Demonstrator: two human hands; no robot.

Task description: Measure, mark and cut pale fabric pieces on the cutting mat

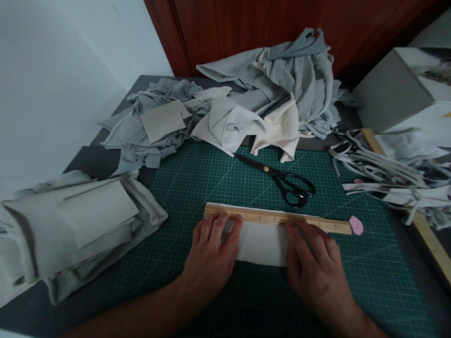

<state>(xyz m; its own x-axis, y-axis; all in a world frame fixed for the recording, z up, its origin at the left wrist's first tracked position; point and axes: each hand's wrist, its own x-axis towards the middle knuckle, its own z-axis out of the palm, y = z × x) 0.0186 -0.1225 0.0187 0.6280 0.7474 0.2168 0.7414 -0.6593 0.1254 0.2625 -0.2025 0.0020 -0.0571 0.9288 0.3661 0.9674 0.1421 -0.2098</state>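
A wooden ruler [260,216] lies across a pale piece of cloth [262,243] on the green cutting mat [183,188]. A thin strip of the cloth shows along the ruler's far edge. My left hand [213,249] rests with bent, parted fingers on the ruler's left part, fingertips pressing it down. On the right, my right hand [313,263] has its fingers extended to the ruler's near edge and over the cloth's right side; its thumb is partly hidden. Beyond the ruler lie black-handled scissors [282,178], blades toward the upper left. A pink tailor's chalk [356,226] touches the ruler's right end.
Folded grey fabric with pale card pieces [102,211] sits at the left. Heaped grey and cream cloth [246,108] covers the table's back. Fabric strips [384,164] and another long ruler [431,244] lie at the right, near a white box [398,89].
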